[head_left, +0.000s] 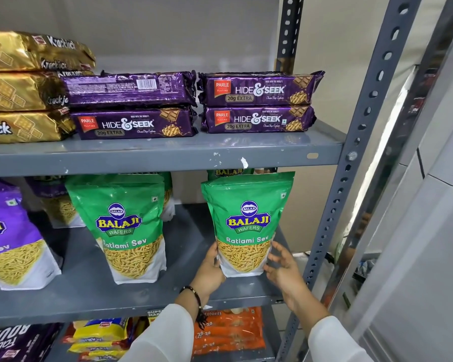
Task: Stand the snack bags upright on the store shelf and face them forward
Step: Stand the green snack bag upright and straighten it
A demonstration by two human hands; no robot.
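A green Balaji Ratlami Sev bag (246, 218) stands upright on the grey middle shelf (188, 296), label facing me. My left hand (211, 273) grips its lower left edge. My right hand (283, 267) hovers at its lower right corner, fingers spread, just touching or barely off the bag. Another green bag shows behind its top (229, 172). A second green Ratlami Sev bag (126, 226) stands upright to the left, with more green bags behind it. A purple Balaji bag (8, 236) stands at the far left.
The upper shelf (168, 158) holds stacked purple Hide & Seek packs (256, 103) and gold Krackjack packs (24, 87). A perforated grey upright (332, 218) bounds the shelf on the right. Below lie orange cookie packs (228, 333) and yellow packs (100, 335).
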